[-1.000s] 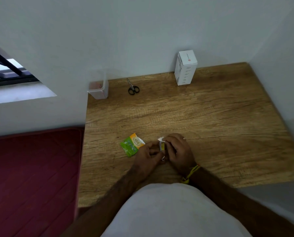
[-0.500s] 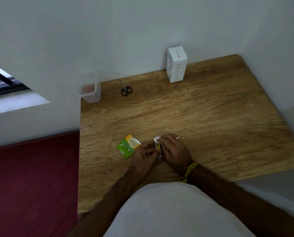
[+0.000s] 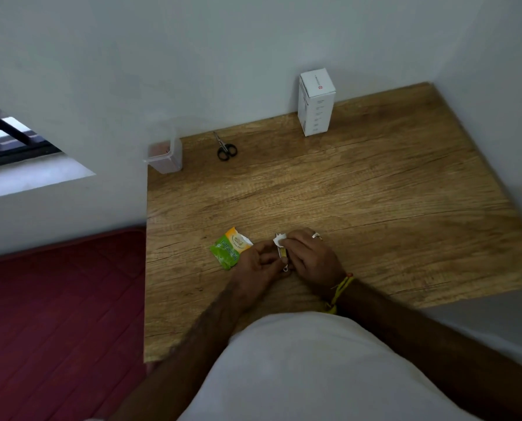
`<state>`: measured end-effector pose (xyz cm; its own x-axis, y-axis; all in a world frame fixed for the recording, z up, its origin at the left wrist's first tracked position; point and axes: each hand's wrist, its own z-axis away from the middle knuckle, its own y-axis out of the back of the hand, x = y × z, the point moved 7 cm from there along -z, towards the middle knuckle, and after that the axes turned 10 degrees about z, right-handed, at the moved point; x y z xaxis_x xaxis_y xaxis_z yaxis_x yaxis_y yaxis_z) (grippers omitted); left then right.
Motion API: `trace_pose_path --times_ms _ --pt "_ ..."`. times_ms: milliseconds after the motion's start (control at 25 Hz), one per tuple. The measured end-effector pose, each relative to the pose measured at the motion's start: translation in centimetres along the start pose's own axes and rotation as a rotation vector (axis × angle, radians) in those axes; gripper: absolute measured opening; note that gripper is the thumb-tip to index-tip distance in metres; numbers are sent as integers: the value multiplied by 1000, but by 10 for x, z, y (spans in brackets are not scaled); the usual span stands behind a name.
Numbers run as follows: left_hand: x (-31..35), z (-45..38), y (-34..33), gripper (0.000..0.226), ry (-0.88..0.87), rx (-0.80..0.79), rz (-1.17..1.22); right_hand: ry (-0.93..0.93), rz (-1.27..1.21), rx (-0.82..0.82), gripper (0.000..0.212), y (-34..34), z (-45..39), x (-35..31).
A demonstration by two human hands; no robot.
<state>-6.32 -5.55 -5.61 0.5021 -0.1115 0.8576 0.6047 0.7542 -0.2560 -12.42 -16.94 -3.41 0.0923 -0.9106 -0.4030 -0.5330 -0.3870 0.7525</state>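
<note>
Both my hands meet over the near middle of the wooden table [image 3: 359, 192]. My left hand [image 3: 258, 265] and my right hand [image 3: 309, 258] together pinch a small narrow object [image 3: 282, 253] with a yellow-green strip and a metal end. My right fingers also pinch a small white scrap [image 3: 279, 239] at its top. A green and orange sachet [image 3: 230, 251] lies flat on the table just left of my left hand, untouched.
Black-handled scissors [image 3: 225, 147] lie near the back wall. A clear plastic container [image 3: 165, 156] stands at the table's back left corner. A white upright box [image 3: 315, 101] stands against the wall farther right. A red mat [image 3: 59, 314] covers the floor left of the table.
My hands stay together on the small object with only slight finger movement. The camera has shifted a little, so the table and its objects sit differently in view.
</note>
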Motion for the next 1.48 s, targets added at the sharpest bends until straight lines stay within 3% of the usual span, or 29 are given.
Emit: trace_pose_path --times_ms 880,1480 --pt "-4 3 1 57 84 -71 33 4 -25 -47 26 -4 11 8" --pt "1 2 1 58 64 -61 -43 133 57 -34 32 5 12 -7"
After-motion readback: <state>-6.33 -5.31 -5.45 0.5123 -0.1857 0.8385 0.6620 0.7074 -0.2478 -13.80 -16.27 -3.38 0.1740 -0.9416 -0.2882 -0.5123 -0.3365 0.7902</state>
